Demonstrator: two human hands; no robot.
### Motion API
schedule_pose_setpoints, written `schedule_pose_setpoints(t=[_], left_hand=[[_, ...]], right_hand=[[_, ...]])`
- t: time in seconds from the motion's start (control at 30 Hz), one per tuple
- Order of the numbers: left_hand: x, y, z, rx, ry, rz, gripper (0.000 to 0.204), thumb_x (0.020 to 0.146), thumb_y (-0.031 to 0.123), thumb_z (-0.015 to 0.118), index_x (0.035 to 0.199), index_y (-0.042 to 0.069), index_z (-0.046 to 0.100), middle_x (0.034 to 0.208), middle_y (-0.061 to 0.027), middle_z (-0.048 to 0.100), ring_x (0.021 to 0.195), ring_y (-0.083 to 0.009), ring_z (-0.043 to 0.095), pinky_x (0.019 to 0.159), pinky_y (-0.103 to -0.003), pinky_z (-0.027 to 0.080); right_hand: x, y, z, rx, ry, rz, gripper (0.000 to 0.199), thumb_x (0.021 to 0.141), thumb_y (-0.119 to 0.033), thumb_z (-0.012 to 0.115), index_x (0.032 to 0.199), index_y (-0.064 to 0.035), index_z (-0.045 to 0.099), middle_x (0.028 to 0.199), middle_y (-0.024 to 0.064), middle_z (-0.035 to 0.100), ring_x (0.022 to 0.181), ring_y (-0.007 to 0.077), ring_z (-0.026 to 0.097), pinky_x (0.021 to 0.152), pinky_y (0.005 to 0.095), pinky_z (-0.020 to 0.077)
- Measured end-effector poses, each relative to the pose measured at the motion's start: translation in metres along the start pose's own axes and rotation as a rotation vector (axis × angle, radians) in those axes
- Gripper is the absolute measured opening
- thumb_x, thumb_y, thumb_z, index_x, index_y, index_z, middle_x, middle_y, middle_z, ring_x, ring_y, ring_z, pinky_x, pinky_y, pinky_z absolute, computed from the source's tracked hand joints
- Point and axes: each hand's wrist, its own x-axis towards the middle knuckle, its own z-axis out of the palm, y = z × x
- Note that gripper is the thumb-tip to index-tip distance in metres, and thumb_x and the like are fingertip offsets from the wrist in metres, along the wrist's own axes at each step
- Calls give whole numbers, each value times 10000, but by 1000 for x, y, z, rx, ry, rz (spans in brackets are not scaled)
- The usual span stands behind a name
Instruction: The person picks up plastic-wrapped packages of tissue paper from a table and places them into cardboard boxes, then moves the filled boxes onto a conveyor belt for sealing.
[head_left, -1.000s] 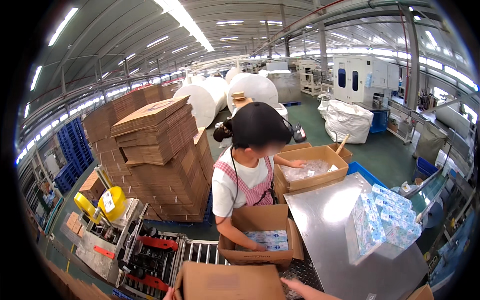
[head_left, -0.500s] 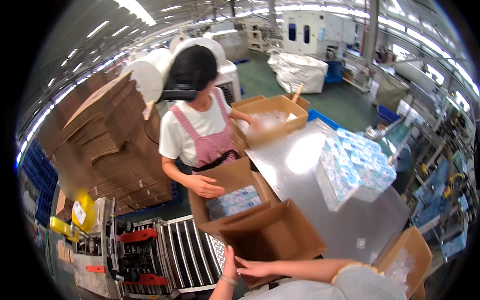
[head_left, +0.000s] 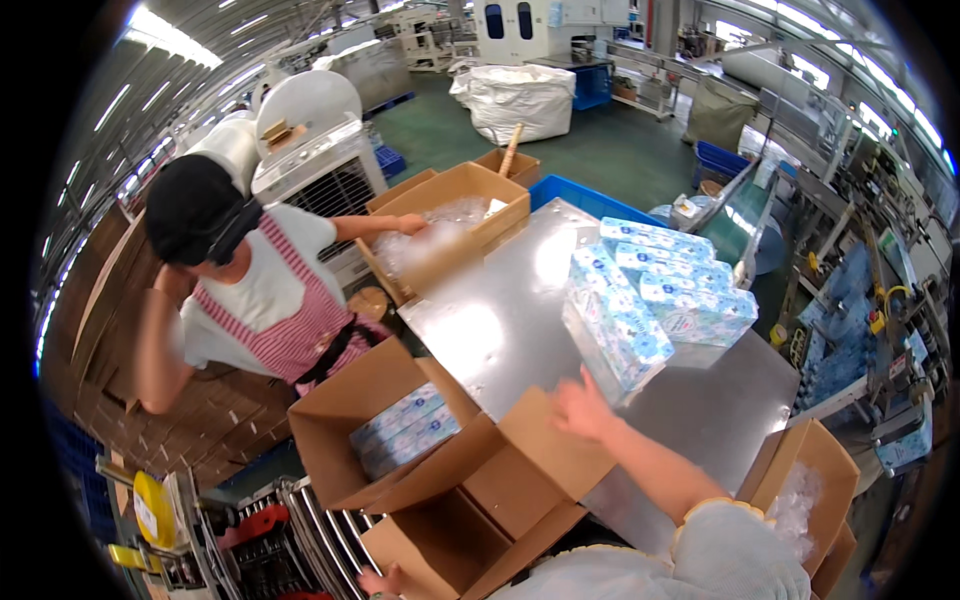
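My right hand point(head_left: 583, 408) reaches over the steel table point(head_left: 630, 450), fingers apart and slightly blurred, holding nothing. Just beyond it stands a stack of blue-and-white floral tissue packs point(head_left: 625, 325), apart from or barely touching the fingertips; I cannot tell which. Low in the view, my left hand point(head_left: 380, 582) is beside the outer wall of an open, bare-bottomed carton point(head_left: 430, 540), its visible fingers parted and its lower part cut off by the edge. Against that carton stands another open carton point(head_left: 330, 440) with tissue packs point(head_left: 405, 428) lying inside.
A co-worker point(head_left: 270, 290) in a striped apron stands at the left, one hand at a carton of clear plastic point(head_left: 440, 225). A roller conveyor point(head_left: 330, 535) runs below the cartons. Another carton with clear plastic point(head_left: 800, 490) stands at right. A blue crate point(head_left: 590, 200) borders the table.
My right hand has swung from beside the near carton to the tissue packs. My left hand moved down-left. The co-worker's arm rose from the filled carton. The view has shifted right.
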Motion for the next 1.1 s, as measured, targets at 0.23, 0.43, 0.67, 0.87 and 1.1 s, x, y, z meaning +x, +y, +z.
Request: schedule_pose_setpoints(t=[0.23,0.43,0.67,0.87,1.1], left_hand=[[-44,389,-62,44,171,1043,521,748,83,787,1240,34,624,1396,-245,500,1290,-406,485,1066,-496,417],[-100,602,42,172,-181,1626,856,694,218,854,1460,134,482,1491,-248,393,1369,-415,406,1158,-597,285],[-153,675,107,388,-643,1664,947,628,324,886,1435,81,453,1257,-191,536,1219,-359,505,1084,-486,356],[-141,644,68,255,-347,1881,752,617,106,742,1336,91,524,1178,-146,555,1114,-331,536,989,-454,396],[-94,571,-86,-356,-122,1402,721,657,186,841,1277,23,510,1158,-172,533,1103,-353,519,969,-440,403]], right_hand=[[-33,156,-78,285,308,814,1030,790,-469,759,1530,54,271,1232,258,591,1163,392,585,1038,504,450],[-102,153,-90,489,-98,378,1141,717,-476,819,1581,-4,242,1337,313,541,1247,451,542,1075,449,442],[-168,353,-109,-115,327,812,1192,604,-312,901,1586,-81,266,1570,199,387,1475,358,350,1203,552,260],[-138,351,-70,-1,154,553,1321,550,-470,912,1615,-138,203,1175,262,591,1138,413,574,1073,525,396],[-157,179,-88,286,-78,680,1289,631,-473,890,1637,-205,129,1224,269,568,1114,440,610,929,503,514]])
